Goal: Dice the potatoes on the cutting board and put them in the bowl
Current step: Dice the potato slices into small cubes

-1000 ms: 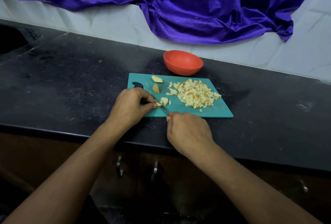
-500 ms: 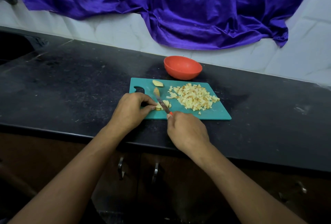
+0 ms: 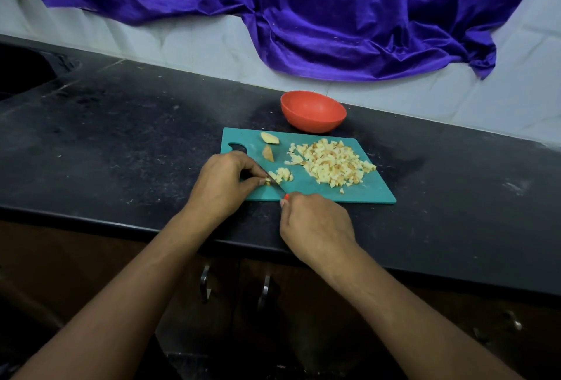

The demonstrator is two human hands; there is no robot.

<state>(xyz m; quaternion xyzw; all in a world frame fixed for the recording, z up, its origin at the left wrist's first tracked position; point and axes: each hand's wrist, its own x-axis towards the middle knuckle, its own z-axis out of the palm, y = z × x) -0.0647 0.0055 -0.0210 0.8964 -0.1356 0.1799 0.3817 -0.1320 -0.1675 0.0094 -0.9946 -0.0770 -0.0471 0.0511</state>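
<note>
On the dark tabletop (image 3: 121,137), our left hand (image 3: 221,185) pinches a potato bit (image 3: 267,181) on the cutting board (image 3: 318,191) so it cannot slide. Our right hand (image 3: 315,225) grips the knife (image 3: 278,188). Diced potatoes (image 3: 331,164) wait near the bowl (image 3: 312,111).

dim, soft overhead light; sharp centre, wide-angle bending at edges.
</note>
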